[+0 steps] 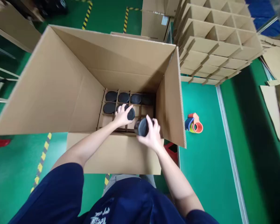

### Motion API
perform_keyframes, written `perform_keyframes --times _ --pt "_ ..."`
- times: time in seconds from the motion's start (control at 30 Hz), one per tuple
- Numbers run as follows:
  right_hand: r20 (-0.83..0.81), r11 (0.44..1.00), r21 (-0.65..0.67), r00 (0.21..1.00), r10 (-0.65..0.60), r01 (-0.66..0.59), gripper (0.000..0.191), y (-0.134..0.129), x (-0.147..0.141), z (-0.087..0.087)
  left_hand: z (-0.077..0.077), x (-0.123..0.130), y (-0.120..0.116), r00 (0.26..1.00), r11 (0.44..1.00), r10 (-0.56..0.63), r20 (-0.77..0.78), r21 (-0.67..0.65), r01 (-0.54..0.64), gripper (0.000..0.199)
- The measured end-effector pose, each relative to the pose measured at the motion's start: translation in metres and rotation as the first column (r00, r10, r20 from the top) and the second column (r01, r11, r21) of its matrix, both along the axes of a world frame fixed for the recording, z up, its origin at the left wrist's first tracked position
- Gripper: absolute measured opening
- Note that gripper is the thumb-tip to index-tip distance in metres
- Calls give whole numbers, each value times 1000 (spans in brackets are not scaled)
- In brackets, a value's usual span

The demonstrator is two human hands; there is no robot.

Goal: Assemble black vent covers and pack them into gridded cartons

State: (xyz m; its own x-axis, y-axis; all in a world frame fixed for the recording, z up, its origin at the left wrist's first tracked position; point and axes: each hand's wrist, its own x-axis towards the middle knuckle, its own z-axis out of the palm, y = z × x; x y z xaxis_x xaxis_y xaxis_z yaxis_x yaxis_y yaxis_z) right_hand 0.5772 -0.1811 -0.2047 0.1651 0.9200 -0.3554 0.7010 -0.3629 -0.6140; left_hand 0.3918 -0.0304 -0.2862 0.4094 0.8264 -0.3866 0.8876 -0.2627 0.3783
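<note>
Inside an open cardboard box (126, 152), black round-topped containers (111, 96) stand in the cells of a cardboard divider (147, 109). My left hand (122, 117) is closed around a black round-topped container (131, 114) at the second row of cells. To its right, my right hand (151, 135) grips a dark container with a round grey-black end (143, 127), tilted over the front cells. My fingers partly cover both containers. Several other containers fill the back row, and one more sits at the left of the second row.
On the green surface right of the box lies an orange tape dispenser (197, 123). Stacked cardboard dividers (214, 40) stand at the upper right. Flat cardboard pieces (276, 110) are at the far right. The box's raised flaps surround its opening, and yellow-black tape (40, 161) marks the floor.
</note>
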Motion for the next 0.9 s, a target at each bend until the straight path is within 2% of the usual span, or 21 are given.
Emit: perform_keyframes --times 0.07,0.1,0.17,0.23,0.33,0.5,0.67,0.77,0.9 --pt "162 988 -83 980 -112 127 115 79 -13 -60 -47 3 38 995 997 -68 -68 -36 66 108" --pt "225 975 -138 964 -141 175 114 111 -14 -92 -69 6 53 991 993 -112 -72 -57 108 109" --pt "314 944 -243 939 -142 224 115 156 -9 -152 -109 14 76 982 980 -183 -55 -87 178 110" --pt "370 927 -301 923 -101 222 115 181 1 -202 -142 22 92 974 970 -224 -16 -97 222 111" --pt "416 933 -318 909 -22 169 115 194 14 -254 -182 32 107 965 960 -259 45 -100 262 112" --pt "429 948 -317 897 104 41 114 192 19 -314 -236 32 118 950 946 -297 94 -103 306 112" --pt "469 973 -231 872 137 -28 82 177 18 -368 -278 22 115 920 930 -358 158 -21 366 90" --pt "485 981 -193 866 126 -35 75 170 19 -386 -294 19 108 917 933 -358 177 39 357 83" --pt "474 985 -172 874 105 -25 76 166 23 -392 -304 19 98 939 951 -309 154 72 301 81"
